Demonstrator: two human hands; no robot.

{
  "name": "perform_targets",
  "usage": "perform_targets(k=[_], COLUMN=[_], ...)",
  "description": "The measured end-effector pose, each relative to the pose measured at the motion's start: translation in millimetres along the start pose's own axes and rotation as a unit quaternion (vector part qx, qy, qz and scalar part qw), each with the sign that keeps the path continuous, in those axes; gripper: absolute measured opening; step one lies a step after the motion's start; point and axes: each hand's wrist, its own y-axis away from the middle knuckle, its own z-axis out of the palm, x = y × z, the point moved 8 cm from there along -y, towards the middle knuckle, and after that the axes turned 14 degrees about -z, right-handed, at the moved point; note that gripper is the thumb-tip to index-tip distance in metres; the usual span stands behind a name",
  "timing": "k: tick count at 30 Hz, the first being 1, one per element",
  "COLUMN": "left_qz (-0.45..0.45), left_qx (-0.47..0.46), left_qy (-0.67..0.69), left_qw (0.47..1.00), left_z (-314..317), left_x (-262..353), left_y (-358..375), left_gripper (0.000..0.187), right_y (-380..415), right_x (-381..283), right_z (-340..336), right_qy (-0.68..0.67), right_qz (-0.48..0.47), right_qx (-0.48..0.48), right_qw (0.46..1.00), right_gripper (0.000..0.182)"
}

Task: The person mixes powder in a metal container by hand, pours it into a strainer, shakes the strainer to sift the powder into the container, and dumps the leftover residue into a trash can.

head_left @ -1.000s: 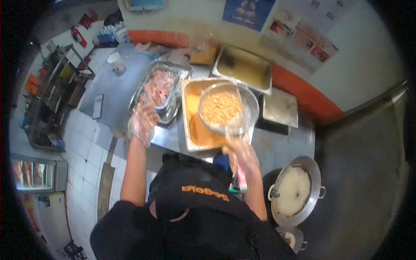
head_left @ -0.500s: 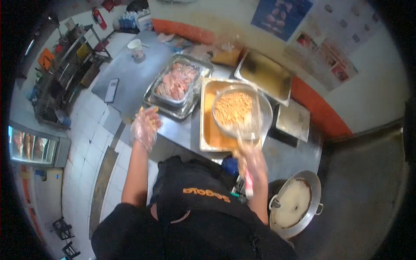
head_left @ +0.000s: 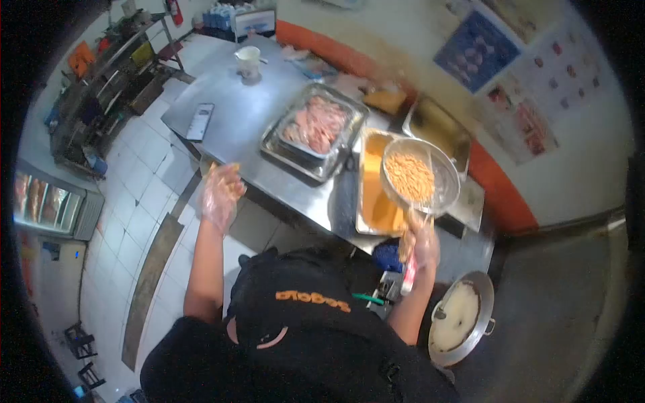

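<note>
My right hand (head_left: 422,247), in a clear glove, is wrapped round the handle of a round wire strainer (head_left: 445,183). Small golden pieces (head_left: 410,177) lie in the strainer, mostly on its left side. Beneath and left of it is a steel tray (head_left: 361,201) with orange-brown liquid. My left hand (head_left: 223,195), also gloved and smeared with batter, is raised near the table's front edge, its fingers apart and nothing in them. Raw meat (head_left: 318,125) fills a pan on a foil-lined tray (head_left: 275,149) left of the liquid.
A large pan of bubbling oil (head_left: 485,285) stands at the lower right. On the table (head_left: 225,94) are a phone (head_left: 200,121) and a white cup (head_left: 248,60). Another steel tray (head_left: 438,127) sits by the wall, with a lidded container (head_left: 470,205) nearby.
The strainer has moved right relative to the liquid tray, and its golden pieces now sit towards its left side. The view has shifted. My left hand remains raised.
</note>
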Motion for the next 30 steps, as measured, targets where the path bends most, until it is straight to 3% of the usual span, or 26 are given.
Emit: perform_targets(k=[2, 6, 9, 11, 14, 20, 23, 26, 27, 28, 30], left_qz=[0.039, 0.070, 0.134, 0.155, 0.176, 0.223, 0.252, 0.237, 0.229, 0.211, 0.181], left_qx=[-0.013, 0.087, 0.097, 0.161, 0.230, 0.257, 0.288, 0.256, 0.369, 0.468, 0.544], left_qy=[0.014, 0.057, 0.061, 0.108, 0.091, 0.153, 0.098, 0.215, 0.048, -0.121, -0.213], left_qw=[0.999, 0.992, 0.984, 0.969, 0.953, 0.928, 0.919, 0.912, 0.899, 0.850, 0.791], left_z=[-45, -151, -222, -261, -312, -389, -401, -437, -453, -465, -491], left_x=[32, 82, 133, 150, 183, 197, 202, 191, 197, 205, 219], left_y=[24, 62, 107, 132, 172, 214, 234, 232, 238, 240, 238], left_gripper=[0.043, 0.042, 0.040, 0.038, 0.035, 0.034, 0.033, 0.026, 0.025, 0.025, 0.030], right_y=[41, 86, 100, 127, 175, 223, 235, 234, 230, 225, 209], right_x=[-42, -45, -8, -19, -16, 8, 26, 43, 49, 59, 82], right_z=[46, 132, 218, 278, 373, 497, 560, 622, 649, 680, 745], right_qy=[-0.009, -0.111, -0.082, -0.078, -0.032, 0.104, 0.107, 0.117, 0.106, 0.094, 0.057], right_qz=[-0.004, 0.046, 0.002, 0.041, 0.150, 0.140, 0.134, 0.141, 0.119, 0.097, 0.095], right_qx=[0.051, -0.084, -0.179, -0.240, -0.358, -0.545, -0.613, -0.652, -0.647, -0.642, -0.625], right_qw=[0.999, 0.989, 0.981, 0.967, 0.921, 0.820, 0.771, 0.736, 0.746, 0.754, 0.773], right_gripper=[0.024, 0.020, 0.019, 0.022, 0.031, 0.040, 0.044, 0.045, 0.044, 0.043, 0.037])
